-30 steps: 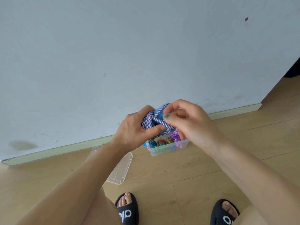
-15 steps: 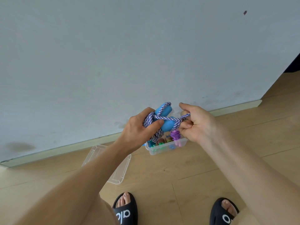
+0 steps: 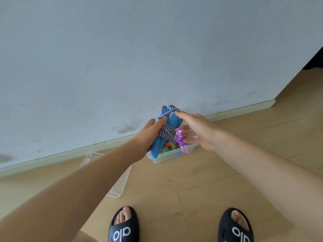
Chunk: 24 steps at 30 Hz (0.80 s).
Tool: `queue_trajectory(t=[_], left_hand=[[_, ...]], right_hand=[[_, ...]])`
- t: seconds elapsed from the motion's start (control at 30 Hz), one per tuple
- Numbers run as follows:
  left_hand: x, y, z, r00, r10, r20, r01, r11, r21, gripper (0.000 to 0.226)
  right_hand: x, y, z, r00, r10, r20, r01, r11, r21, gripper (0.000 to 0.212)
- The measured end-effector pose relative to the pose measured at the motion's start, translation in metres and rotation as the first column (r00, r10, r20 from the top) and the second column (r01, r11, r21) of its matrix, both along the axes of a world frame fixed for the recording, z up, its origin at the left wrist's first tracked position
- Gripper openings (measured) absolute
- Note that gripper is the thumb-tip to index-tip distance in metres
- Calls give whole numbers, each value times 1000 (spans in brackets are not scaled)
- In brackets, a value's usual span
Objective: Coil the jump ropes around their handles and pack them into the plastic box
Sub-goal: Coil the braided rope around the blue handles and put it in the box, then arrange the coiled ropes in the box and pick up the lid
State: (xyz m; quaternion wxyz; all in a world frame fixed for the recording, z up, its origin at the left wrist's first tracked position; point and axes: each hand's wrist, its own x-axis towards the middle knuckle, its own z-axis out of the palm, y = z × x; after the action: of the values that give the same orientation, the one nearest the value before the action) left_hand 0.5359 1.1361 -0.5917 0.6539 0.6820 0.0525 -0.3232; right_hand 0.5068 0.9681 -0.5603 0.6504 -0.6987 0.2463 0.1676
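My left hand [image 3: 148, 135] grips a jump rope bundle [image 3: 167, 131]: two blue handles with purple-and-white braided rope wound round their middle. I hold it just above the clear plastic box [image 3: 167, 157] on the floor by the wall. My right hand [image 3: 195, 130] hovers beside the bundle with fingers spread and straight, its index fingertip near the top of a blue handle. Inside the box lie a coiled purple rope [image 3: 180, 139] with pink handles and other coiled ropes in gold, green and orange, partly hidden by the bundle.
The box's clear lid [image 3: 118, 182] lies on the wooden floor to the left, partly under my left forearm. A grey wall with a pale skirting board [image 3: 241, 110] runs behind the box. My feet in black slides [image 3: 123, 226] stand at the bottom.
My right hand has let go of the rope end and opened. My left hand has lowered the wound bundle toward the box.
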Motion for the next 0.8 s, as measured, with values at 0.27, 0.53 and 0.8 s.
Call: queue_trajectory(t=[0.27, 0.53, 0.8], left_hand=[[39, -33, -80, 972, 11, -235, 15, 994, 106, 49], [114, -28, -162, 976, 116, -182, -43, 932, 359, 44], [135, 5, -230, 985, -72, -157, 150, 804, 575, 38]], right_hand=[[42, -6, -100, 996, 16, -88, -26, 994, -106, 18], [126, 18, -201, 999, -4, -36, -8, 942, -335, 48], [151, 42, -292, 989, 121, -88, -150, 822, -549, 29]])
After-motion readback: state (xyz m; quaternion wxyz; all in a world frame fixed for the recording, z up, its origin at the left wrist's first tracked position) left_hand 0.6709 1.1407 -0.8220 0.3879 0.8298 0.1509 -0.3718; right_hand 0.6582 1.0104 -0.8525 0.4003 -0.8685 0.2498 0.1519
